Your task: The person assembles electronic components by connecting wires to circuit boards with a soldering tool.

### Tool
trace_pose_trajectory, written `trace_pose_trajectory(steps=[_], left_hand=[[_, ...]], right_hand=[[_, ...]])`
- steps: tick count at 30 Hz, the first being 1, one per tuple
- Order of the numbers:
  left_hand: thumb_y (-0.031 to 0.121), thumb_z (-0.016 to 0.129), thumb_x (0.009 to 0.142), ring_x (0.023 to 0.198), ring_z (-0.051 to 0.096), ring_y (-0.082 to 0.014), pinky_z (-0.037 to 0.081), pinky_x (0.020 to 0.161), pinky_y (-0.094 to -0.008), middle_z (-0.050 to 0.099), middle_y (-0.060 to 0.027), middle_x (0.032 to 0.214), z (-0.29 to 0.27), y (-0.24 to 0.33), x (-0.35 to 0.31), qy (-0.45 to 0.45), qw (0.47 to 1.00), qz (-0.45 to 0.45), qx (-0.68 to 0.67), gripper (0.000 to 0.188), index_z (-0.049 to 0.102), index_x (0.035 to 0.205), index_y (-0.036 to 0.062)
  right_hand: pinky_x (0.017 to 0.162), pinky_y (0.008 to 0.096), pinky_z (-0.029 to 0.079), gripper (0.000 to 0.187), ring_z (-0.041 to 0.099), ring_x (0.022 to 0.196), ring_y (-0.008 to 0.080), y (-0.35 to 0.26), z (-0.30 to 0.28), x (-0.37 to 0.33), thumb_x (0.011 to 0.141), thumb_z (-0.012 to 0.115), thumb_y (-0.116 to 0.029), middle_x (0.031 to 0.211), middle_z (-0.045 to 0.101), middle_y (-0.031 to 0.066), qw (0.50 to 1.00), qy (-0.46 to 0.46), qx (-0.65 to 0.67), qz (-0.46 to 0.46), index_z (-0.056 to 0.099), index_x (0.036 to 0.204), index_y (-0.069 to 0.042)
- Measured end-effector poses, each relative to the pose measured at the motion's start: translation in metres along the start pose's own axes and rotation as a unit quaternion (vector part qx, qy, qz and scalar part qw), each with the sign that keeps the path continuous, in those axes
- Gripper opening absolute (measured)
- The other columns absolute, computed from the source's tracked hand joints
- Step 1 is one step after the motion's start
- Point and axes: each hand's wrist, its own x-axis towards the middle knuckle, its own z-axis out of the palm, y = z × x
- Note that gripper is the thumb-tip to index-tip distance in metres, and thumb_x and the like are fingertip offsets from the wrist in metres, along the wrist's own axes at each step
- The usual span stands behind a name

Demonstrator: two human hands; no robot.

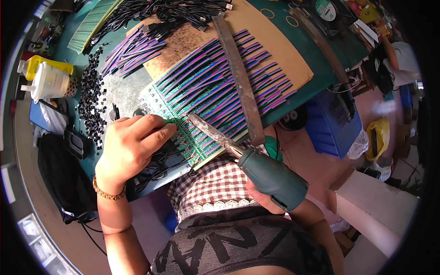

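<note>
In my right hand [266, 199] is a dark green heat gun [275, 178] with a long, crusted metal barrel. Its tip is at a panel of small green circuit boards [197, 149], close to the fingers of my left hand [133, 142]. Those fingers are bent and pinched together over the panel's left part; what lies between them is hidden. Rows of flat multicoloured wires [197, 78] run from the boards toward the upper right. Across them lies a long, worn metal bar [238, 78]. Part of my right hand is hidden behind the gun.
Loose small black parts [91, 101] are heaped left of the boards. Behind are a bundle of wire strips [133, 50] and tangled black cables [169, 16]. A lidded drink cup [52, 82] stands at the left edge. Right of the table is a blue bin [332, 121]; another person [403, 55] is far right.
</note>
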Motion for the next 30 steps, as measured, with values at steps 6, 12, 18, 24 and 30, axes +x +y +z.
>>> trace_pose_trajectory(steps=[6, 12, 18, 24, 30], left_hand=[[0.007, 0.064, 0.068, 0.063, 0.059, -0.0185, 0.048, 0.053, -0.0305, 0.06, -0.0024, 0.082, 0.005, -0.003, 0.0, 0.007, 0.999, -0.007, -0.033, 0.025, 0.069, 0.092, 0.008], [0.001, 0.065, 0.066, 0.066, 0.06, -0.0219, 0.05, 0.056, -0.0329, 0.059, -0.0048, 0.083, 0.008, -0.003, 0.002, -0.003, 0.996, -0.047, -0.073, 0.025, 0.069, 0.091, 0.006], [0.0, 0.07, 0.071, 0.067, 0.062, -0.0253, 0.051, 0.06, -0.0337, 0.059, -0.0068, 0.082, 0.004, 0.008, 0.003, -0.005, 0.98, -0.126, -0.152, 0.019, 0.066, 0.089, 0.0036], [0.001, 0.07, 0.074, 0.067, 0.061, -0.0261, 0.051, 0.058, -0.0344, 0.058, -0.0073, 0.081, 0.007, 0.012, 0.0, -0.004, 0.987, -0.136, -0.089, 0.014, 0.065, 0.087, 0.0051], [-0.002, 0.065, 0.072, 0.066, 0.06, -0.0259, 0.05, 0.057, -0.0346, 0.056, -0.0069, 0.079, 0.009, 0.012, 0.002, 0.004, 0.989, -0.124, -0.083, 0.018, 0.064, 0.088, 0.0063]], right_hand=[[0.066, 0.0302, 0.054, 0.032, 0.067, 0.075, 0.0245, -0.002, -0.001, 0.002, 0.072, 0.074, -0.006, 0.094, 0.065, 0.0118, 1.0, -0.001, -0.009, 0.0, 0.063, 0.101, 0.001], [0.067, 0.0301, 0.054, 0.032, 0.067, 0.076, 0.0245, 0.001, 0.006, -0.005, 0.071, 0.073, -0.006, 0.093, 0.065, 0.0106, 0.997, 0.017, 0.056, 0.041, 0.063, 0.101, 0.001], [0.066, 0.0304, 0.053, 0.037, 0.067, 0.076, 0.0247, 0.004, 0.007, -0.009, 0.07, 0.074, -0.006, 0.094, 0.064, 0.012, 0.991, 0.013, 0.099, 0.093, 0.061, 0.104, 0.001], [0.067, 0.0305, 0.053, 0.043, 0.067, 0.076, 0.026, 0.012, 0.012, -0.012, 0.07, 0.074, -0.007, 0.095, 0.063, 0.0125, 0.985, 0.013, 0.131, 0.108, 0.059, 0.109, 0.002], [0.067, 0.0306, 0.053, 0.045, 0.067, 0.078, 0.0262, 0.004, 0.003, -0.002, 0.071, 0.074, -0.008, 0.098, 0.063, 0.013, 0.999, -0.002, 0.019, 0.041, 0.058, 0.111, 0.002]])
